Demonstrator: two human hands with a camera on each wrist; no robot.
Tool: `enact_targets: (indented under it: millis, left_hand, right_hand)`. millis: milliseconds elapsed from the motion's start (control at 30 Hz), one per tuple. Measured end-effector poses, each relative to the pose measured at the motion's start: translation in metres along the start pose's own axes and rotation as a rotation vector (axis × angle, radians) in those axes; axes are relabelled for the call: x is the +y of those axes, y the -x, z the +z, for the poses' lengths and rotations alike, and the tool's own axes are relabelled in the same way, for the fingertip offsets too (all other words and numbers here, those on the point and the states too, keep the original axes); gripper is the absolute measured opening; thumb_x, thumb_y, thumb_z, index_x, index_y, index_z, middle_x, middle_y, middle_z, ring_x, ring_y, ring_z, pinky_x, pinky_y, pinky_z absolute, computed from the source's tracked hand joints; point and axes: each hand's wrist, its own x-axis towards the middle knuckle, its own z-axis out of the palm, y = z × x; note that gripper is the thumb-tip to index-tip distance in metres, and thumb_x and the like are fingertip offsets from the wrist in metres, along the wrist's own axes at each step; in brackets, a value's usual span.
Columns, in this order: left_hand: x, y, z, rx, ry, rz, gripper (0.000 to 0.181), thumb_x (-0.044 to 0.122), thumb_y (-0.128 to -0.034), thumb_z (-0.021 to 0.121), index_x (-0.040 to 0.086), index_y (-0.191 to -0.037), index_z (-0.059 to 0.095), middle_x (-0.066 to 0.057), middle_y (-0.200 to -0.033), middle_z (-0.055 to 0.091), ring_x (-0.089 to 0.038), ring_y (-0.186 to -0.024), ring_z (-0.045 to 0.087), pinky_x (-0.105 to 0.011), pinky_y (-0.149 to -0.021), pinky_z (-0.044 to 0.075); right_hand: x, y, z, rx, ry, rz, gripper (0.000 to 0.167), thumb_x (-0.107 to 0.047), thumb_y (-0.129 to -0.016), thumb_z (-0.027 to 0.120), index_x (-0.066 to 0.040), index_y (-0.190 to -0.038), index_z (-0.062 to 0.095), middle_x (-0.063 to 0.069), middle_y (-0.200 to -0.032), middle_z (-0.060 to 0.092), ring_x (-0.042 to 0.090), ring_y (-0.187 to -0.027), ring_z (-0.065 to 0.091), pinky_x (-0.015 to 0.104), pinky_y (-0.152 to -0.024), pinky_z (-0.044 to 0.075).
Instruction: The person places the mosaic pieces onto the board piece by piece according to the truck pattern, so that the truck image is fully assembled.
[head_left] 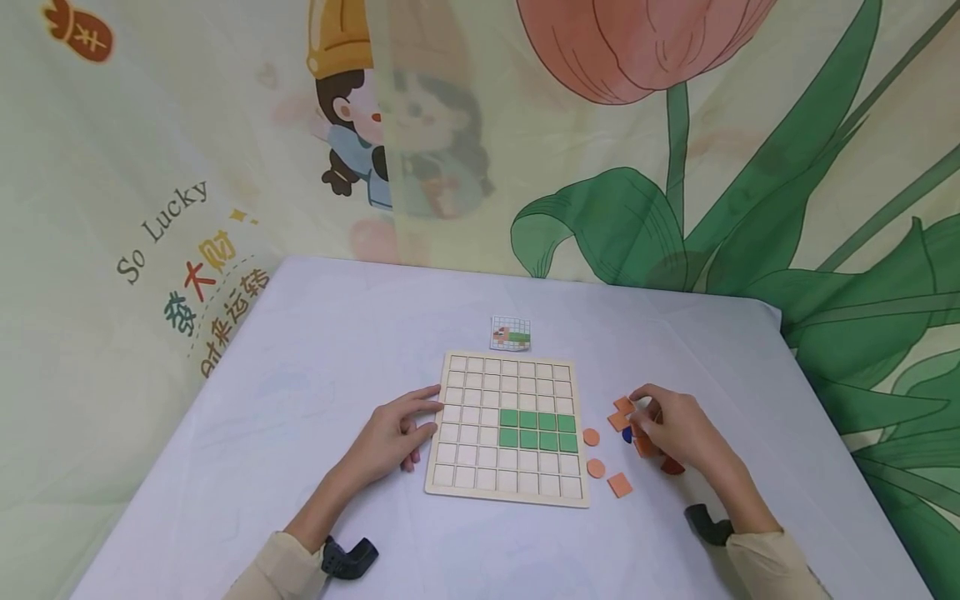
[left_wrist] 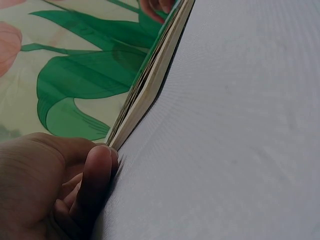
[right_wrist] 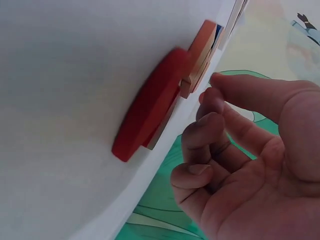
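My left hand (head_left: 390,433) rests its fingertips against the left edge of a pale wooden grid board (head_left: 465,479). In the left wrist view, its thumb (left_wrist: 97,165) lies by the board's edge (left_wrist: 150,87). Two rows of green square tiles (head_left: 528,419) fill cells at the board's right side. My right hand (head_left: 678,425) is over a loose cluster of orange square tiles (head_left: 619,421), its fingers bent and thumb near the forefinger; no piece shows clearly between them. A dark blue piece (head_left: 627,435) lies in the cluster. Beside this hand is a red curved piece (right_wrist: 150,107).
A small picture card (head_left: 511,333) with a gridded pattern lies behind the board. Two orange round pieces (head_left: 592,437) and a single orange square (head_left: 620,485) sit right of the board. White cloth (head_left: 337,333) covers the table, and a printed curtain (head_left: 465,233) hangs behind.
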Motion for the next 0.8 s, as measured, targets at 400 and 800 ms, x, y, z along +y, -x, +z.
enact_targets:
  millis: [400,800]
  left_hand:
    - [0.0013,0.0003,-0.0009,-0.007,0.011,-0.006,0.039,0.006,-0.0995,0.071,0.008,-0.139,0.069,0.002,-0.164,0.051,-0.015,-0.046,0.059,-0.032,-0.045,0.057]
    - [0.0003,0.0002,-0.0006,-0.013,0.021,0.011,0.039,0.005,-0.0996,0.070,0.005,-0.139,0.069,-0.002,-0.165,0.051,-0.015,-0.047,0.060,-0.032,-0.045,0.057]
  right_hand:
    - [0.0025,-0.0094,0.0005,-0.018,0.010,-0.016,0.037,-0.005,-0.099,0.068,-0.005,-0.135,0.066,0.012,-0.088,0.067,0.019,-0.069,0.054,0.028,-0.053,0.053]
    - [0.0045,-0.0111,0.0017,-0.024,-0.003,-0.033,0.034,-0.004,-0.099,0.069,-0.004,-0.133,0.068,0.011,-0.086,0.065,0.018,-0.067,0.053,0.029,-0.052,0.050]
